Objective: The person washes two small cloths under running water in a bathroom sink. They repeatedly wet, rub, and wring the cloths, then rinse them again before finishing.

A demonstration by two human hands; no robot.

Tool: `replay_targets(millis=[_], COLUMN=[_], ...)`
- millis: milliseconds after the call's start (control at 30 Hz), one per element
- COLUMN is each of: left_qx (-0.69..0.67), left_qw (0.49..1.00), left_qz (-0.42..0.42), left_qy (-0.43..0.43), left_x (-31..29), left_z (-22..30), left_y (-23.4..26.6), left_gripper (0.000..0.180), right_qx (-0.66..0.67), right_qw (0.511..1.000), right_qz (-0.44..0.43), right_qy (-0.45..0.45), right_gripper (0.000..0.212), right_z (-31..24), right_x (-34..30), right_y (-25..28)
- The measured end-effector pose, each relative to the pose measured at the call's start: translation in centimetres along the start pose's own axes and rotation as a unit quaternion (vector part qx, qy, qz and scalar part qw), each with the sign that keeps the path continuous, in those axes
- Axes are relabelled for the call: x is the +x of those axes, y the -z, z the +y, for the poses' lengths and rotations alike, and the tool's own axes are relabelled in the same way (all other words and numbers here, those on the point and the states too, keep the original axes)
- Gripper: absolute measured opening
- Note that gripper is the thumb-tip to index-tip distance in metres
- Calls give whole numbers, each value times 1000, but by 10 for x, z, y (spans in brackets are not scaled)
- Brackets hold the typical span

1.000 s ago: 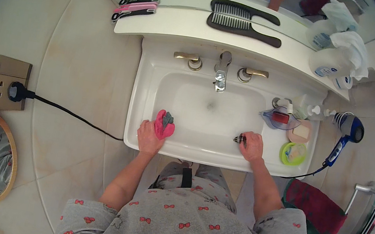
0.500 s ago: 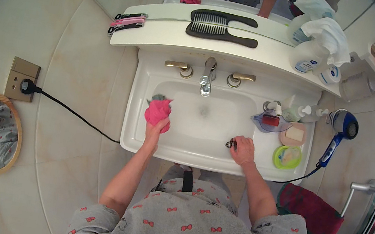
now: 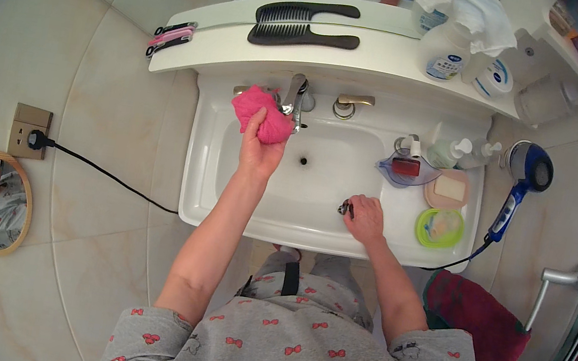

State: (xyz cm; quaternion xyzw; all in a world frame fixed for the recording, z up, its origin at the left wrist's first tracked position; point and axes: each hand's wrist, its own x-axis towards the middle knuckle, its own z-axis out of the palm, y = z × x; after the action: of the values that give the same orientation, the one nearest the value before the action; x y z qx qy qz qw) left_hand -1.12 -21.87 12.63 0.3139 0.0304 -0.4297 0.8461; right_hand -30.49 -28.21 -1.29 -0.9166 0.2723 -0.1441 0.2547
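Note:
Bunched in my left hand [image 3: 261,150] is a pink cloth [image 3: 263,115], pressed by the chrome faucet [image 3: 294,95] at the back of the white sink [image 3: 220,193]. The cloth covers part of the left brass-coloured handle; the right handle [image 3: 345,107] is uncovered. My right hand [image 3: 367,220] rests low at the sink's front right, its fingers closed on a small shiny dark metal piece [image 3: 345,208] whose kind I cannot make out. Between the hands the drain hole [image 3: 303,160] shows dark in the basin.
On the right ledge sit a blue translucent dish [image 3: 413,177], a soap dish [image 3: 449,192], a green bowl [image 3: 439,227] and pump bottles [image 3: 446,153]. A blue hair dryer [image 3: 520,181] hangs beyond. Combs [image 3: 306,37] and a white bottle [image 3: 443,50] occupy the shelf above.
My left hand has carried the pink cloth from the basin's left side up to the faucet. The right hand stays at the front right. A blurred grey patch over the drain is gone.

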Motion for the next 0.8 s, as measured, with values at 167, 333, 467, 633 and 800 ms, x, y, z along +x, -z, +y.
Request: replay_targets(millis=[167,333,467,633,800], left_qx=[-63,-84,-109,-84,-36], left_qw=[998,996,993,996,998], left_qz=[12,24,42,18,10], left_qy=[21,9,-2,-1,45], left_x=[-3,-3,4,5,2], left_z=[1,3,8,15,23], left_y=[-1,-14,-16,-39,-19], left_gripper=[56,54,52,54,56], right_qx=[-9,-7,37,87,113], right_qw=[1000,1000,998,988,988], right_qz=[7,-20,-3,-19,-55], right_qy=[3,-4,-53,-127,-85], right_gripper=[16,19,21,22,28], right_z=[5,9,0,-27,-47], right_x=[-2,-2,13,80,156], right_y=[-4,-8,-15,-31,-53])
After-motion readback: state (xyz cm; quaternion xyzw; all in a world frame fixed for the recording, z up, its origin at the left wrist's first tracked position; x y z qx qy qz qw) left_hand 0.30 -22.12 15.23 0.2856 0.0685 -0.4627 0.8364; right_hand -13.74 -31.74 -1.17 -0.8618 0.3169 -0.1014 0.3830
